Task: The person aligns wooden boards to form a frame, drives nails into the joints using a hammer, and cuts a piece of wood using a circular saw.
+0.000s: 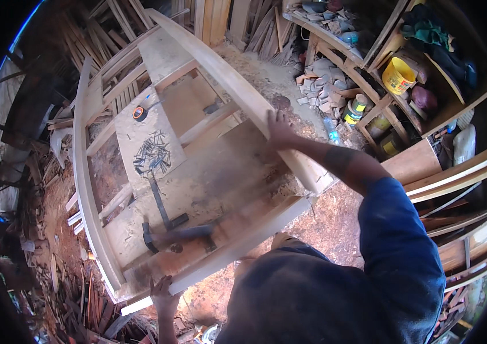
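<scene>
The wooden frame (pixel 85 198) lies before the person, its long axis running away from the body toward the upper left and its near end closed by a plank (pixel 227 253) that slants up to the right. The left hand (pixel 164 297) holds the plank's left end, fingers over its edge. The right hand (pixel 280 131) lies on the right rail (pixel 232 83), fingers spread; whether it grips, I cannot tell. Nails (pixel 153 153) lie inside.

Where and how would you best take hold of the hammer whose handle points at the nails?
Likely by mid-handle, coming from above and closing across its width: the hammer lies flat with that slim stretch bare, while nails crowd its far end and a second hammer lies close to its head.
</scene>
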Available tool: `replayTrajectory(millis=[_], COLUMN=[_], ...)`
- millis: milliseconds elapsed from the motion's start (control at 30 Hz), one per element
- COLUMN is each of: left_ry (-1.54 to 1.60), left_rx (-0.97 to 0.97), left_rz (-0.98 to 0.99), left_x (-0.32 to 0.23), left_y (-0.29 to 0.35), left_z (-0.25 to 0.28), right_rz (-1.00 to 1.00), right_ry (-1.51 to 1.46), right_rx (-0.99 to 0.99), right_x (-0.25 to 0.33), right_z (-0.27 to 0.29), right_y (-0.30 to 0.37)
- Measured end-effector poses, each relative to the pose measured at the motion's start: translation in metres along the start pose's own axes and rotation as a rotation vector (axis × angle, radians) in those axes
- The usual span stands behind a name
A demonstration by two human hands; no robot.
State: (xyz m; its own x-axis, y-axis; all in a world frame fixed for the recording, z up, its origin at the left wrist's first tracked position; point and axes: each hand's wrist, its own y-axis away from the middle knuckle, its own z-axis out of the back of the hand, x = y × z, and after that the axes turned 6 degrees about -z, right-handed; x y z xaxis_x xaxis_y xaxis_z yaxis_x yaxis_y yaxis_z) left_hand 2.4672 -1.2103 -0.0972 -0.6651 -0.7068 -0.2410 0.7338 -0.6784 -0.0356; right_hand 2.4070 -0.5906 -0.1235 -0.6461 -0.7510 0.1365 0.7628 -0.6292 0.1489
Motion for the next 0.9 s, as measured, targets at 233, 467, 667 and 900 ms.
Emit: replayTrajectory(millis=[233, 467, 667, 900], left_ry=[-0.040, 0.016, 0.027, 0.029], left_rx=[0.026, 0.084, 0.114, 0.156], left_rz=[-0.070, -0.011, 0.041, 0.051], left_x=[0.008, -0.003, -0.001, -0.010], left_y=[-0.031, -0.042, -0.044, -0.059], left_z=[-0.036, -0.029, -0.030, -0.027], right_rz=[0.490, 0.392, 0.285, 0.205], right_ry=[-1.141, -1.021, -0.803, -0.757], right_rx=[0.344, 0.225, 0.232, 0.213], right_x=[-0.126, -0.068, -0.055, -0.050], right_z=[-0.068, -0.078, -0.045, -0.024], right_y=[-0.101, -0.069, -0.047, -0.036])
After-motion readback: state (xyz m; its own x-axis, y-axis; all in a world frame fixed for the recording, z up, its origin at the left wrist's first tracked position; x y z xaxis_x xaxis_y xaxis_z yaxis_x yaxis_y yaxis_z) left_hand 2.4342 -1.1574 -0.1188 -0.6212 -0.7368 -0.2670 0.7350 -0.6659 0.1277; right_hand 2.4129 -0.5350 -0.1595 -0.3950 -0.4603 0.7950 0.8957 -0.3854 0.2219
